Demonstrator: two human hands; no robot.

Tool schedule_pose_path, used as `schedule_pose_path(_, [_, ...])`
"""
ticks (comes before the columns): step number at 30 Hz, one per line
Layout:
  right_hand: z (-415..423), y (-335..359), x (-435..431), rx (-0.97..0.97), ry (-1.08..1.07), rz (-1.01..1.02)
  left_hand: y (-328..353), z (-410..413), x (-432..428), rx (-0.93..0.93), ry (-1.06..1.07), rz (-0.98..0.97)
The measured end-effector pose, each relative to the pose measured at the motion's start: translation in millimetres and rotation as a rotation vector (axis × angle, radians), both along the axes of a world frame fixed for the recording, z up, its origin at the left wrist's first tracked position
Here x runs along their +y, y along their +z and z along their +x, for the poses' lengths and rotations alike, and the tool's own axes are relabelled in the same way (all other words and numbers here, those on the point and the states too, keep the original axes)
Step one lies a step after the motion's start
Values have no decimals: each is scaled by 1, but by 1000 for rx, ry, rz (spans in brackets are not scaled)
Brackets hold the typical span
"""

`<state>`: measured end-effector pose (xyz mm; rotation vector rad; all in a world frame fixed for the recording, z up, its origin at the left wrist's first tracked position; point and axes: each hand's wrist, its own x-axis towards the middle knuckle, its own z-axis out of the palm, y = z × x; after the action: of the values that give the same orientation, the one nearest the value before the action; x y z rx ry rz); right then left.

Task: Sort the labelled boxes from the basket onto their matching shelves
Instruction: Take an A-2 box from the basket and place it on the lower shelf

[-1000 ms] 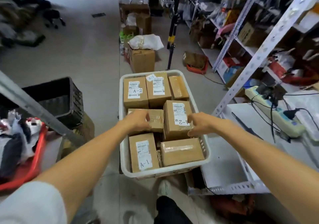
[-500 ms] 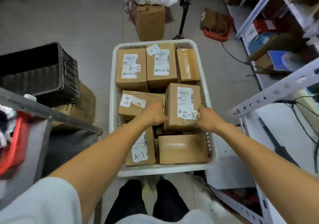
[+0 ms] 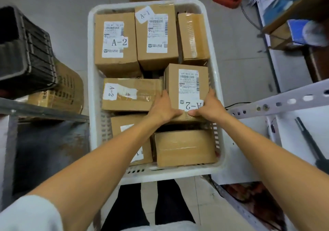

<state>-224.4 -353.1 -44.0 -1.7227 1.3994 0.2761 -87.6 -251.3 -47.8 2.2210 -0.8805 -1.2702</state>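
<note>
A white plastic basket stands on the floor between two shelving units, with the person's two dark-trousered legs at its near edge. Seven cardboard boxes sit in it. Along the far edge there are three: an A-2 box in the far-left corner, an A-1 box beside it, and an unlabelled taped box in the far-right corner. In the middle there are two: a flat A-2 box lying against the left wall, and the raised A-2 box by the right wall, which sits higher than its neighbours with its label upside down to the person. At the near edge there are two more: a box with a partly hidden label under the left forearm and a plain taped box in the near-right corner. The left hand presses the left side of the raised A-2 box, the right hand the right side; both have fingers wrapped down the sides and thumbs laid along the near top edge, so the box is clamped between the two palms. A black crate rests to the left on another carton. A perforated white shelf upright crosses at the right, above a white shelf board holding one dark rod.
</note>
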Motion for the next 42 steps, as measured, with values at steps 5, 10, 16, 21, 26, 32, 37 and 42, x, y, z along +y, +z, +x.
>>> schedule_pose_path(5, [4,1,1,-53,-120,17,5,-8,-1,109,136,-41])
schedule_pose_path(10, [5,25,6,-204,-242,-54,31,2,3,128,232,-155])
schedule_pose_path(16, [24,92,4,-309,-186,-126,82,32,18,314,316,-213])
schedule_pose_path(21, [38,152,13,-456,-105,-100,134,57,28,318,289,-326])
schedule_pose_path(26, [43,196,43,-571,-123,-159,188,86,35,247,174,-471])
schedule_pose_path(32, [44,234,104,-690,-233,-230,235,96,71,220,0,-550])
schedule_pose_path(37, [32,261,153,-701,-262,-317,256,93,111,243,-90,-588])
schedule_pose_path(42, [7,283,189,-689,-254,-389,275,70,144,252,-118,-625])
